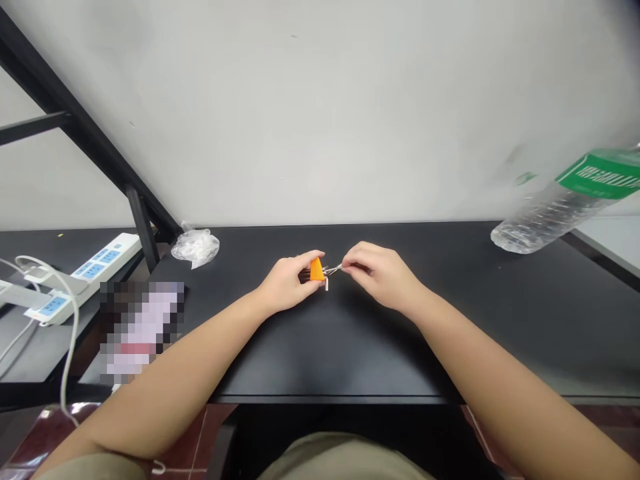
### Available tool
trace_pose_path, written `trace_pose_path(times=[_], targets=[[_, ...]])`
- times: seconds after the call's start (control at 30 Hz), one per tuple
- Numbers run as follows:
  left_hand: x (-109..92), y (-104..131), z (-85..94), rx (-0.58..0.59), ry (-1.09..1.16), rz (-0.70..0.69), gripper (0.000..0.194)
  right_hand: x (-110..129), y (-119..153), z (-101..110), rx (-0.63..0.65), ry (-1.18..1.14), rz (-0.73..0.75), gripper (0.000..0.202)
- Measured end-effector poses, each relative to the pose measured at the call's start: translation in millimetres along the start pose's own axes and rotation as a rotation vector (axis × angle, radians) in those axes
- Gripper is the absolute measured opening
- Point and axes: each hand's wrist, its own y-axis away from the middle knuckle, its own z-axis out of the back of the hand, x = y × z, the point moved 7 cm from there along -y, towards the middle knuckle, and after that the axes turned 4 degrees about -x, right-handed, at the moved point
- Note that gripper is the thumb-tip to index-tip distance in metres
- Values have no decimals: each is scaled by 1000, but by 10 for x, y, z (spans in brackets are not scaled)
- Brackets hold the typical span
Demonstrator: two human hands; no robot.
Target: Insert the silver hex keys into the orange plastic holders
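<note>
Above the middle of the black table, my left hand (290,283) is closed around a small orange holder (317,269). Several thin silver rods (329,271) stick out of the holder's right side and look like hex keys; one shows a short bent end pointing down. My right hand (379,273), just to the right, pinches the tip of a thin metal key (338,267) between thumb and fingers. That key reaches toward the holder; whether it still sits in it I cannot tell. My left palm hides the holder's other side.
A crumpled clear plastic bag (196,247) lies at the back left. At the right stands a large clear bottle (540,217) with a green label. A white power strip (95,270) with cables is at far left, near a blurred-out flat object (147,327). A wall (320,133) rises behind.
</note>
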Motion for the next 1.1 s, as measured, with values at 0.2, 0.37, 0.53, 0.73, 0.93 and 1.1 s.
trace_pose_path(times=[0.2,0.37,0.53,0.73,0.93,1.1], targets=[[7,3,-4,-5,0,13,52,42,-2,59,-45,18,4,16],[18,29,-55,31,0,-11,54,54,4,-39,84,33,-9,22],[-114,22,-55,77,-39,-69,48,142,21,-166,133,9,2,22],[-277,-5,-2,59,-142,-147,23,140,19,-234,57,-197,-87,13],[-119,17,4,14,-88,-74,56,-260,60,-303,192,134,-119,24],[-106,9,-14,17,-75,-58,53,-401,122,-412,338,249,-140,23]])
